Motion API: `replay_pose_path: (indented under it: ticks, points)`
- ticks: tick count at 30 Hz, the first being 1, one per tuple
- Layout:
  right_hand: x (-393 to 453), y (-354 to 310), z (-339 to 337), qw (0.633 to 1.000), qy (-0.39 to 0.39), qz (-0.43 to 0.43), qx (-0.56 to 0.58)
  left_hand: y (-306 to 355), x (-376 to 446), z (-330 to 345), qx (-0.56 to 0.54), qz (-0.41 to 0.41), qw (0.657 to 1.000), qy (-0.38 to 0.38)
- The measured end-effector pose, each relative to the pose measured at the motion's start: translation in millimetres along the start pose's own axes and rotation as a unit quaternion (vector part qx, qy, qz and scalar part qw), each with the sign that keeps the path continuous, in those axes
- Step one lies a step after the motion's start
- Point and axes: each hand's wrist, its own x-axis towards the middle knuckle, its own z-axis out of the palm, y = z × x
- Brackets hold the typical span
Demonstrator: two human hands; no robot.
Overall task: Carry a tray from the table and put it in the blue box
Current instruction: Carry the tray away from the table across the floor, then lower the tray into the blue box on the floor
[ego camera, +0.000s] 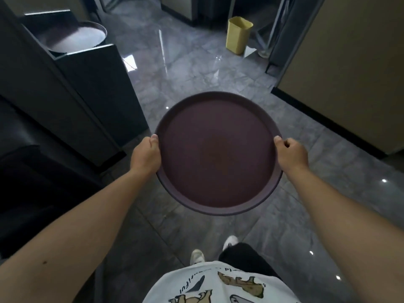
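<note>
A round dark maroon tray (217,153) with a raised rim is held level in front of me, above the grey tiled floor. My left hand (146,154) grips its left rim, thumb on top. My right hand (290,152) grips the right rim the same way. The tray carries nothing. No blue box shows in this view.
A dark cabinet (91,88) stands to the left, with another round tray (74,36) on its top. A yellow bin (238,35) stands far ahead by metal legs. A beige wall panel (349,68) closes the right side. Glossy floor runs ahead between them.
</note>
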Motion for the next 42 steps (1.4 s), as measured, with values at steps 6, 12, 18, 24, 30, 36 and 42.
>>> replay_pose_path:
  ticks: [6, 12, 18, 24, 30, 36, 42]
  points:
    - [113, -59, 50, 0.998, -0.034, -0.044, 0.003, 8, 102, 5, 0.007, -0.037, 0.999, 0.033]
    - [251, -134, 95, 0.994, -0.072, -0.076, 0.016, 33, 218, 14, 0.014, -0.081, 0.994, 0.069]
    - [375, -230, 129, 0.986, -0.093, -0.138, 0.007, 60, 319, 6, -0.019, -0.127, 0.985, 0.114]
    - [464, -313, 195, 0.977, -0.115, -0.179, 0.007, 52, 421, -7, -0.028, -0.162, 0.976, 0.143]
    - [538, -398, 280, 0.971, -0.137, -0.198, -0.005, 27, 535, -32, -0.021, -0.19, 0.969, 0.157]
    - [596, -497, 351, 0.962, -0.162, -0.218, -0.012, 11, 634, -77, -0.015, -0.215, 0.959, 0.182]
    - [648, -583, 424, 0.947, -0.2, -0.253, -0.005, -8, 712, -107, -0.005, -0.256, 0.941, 0.224]
